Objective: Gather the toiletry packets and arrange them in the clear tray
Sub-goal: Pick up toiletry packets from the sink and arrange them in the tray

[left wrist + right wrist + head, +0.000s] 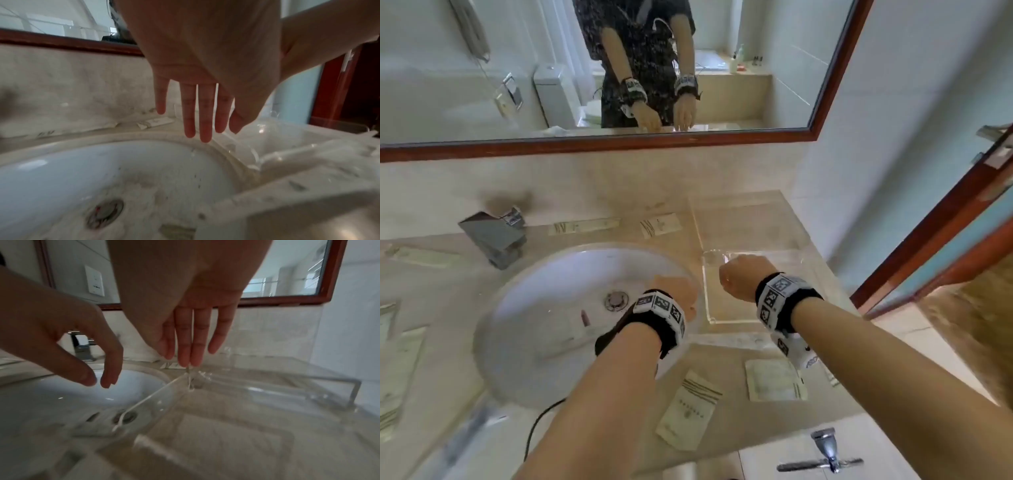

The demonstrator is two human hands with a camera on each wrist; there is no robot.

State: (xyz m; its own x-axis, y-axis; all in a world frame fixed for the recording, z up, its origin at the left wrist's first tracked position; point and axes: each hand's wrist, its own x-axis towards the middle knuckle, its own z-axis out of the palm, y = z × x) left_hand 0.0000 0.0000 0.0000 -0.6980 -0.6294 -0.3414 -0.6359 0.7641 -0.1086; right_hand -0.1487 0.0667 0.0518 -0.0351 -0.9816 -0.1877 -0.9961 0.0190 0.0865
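Observation:
The clear tray [709, 284] sits on the marble counter right of the sink; it shows in the right wrist view as the clear tray [333, 382] with nothing in it. My right hand [739, 277] hangs over its left side, fingers [185, 344] straight, holding nothing. My left hand [678, 291] hovers over the basin's right rim, fingers [205, 113] straight and empty. Cream packets lie around: a long packet [582, 226] and a small packet [661, 224] at the back, another packet [688, 411] and a square packet [774, 380] near the front edge.
A white round sink [544, 308] fills the counter's middle, with a chrome faucet [496, 236] behind it. More packets [400, 363] lie at the far left. A mirror [619, 68] hangs above; a wooden door frame [928, 240] stands at the right.

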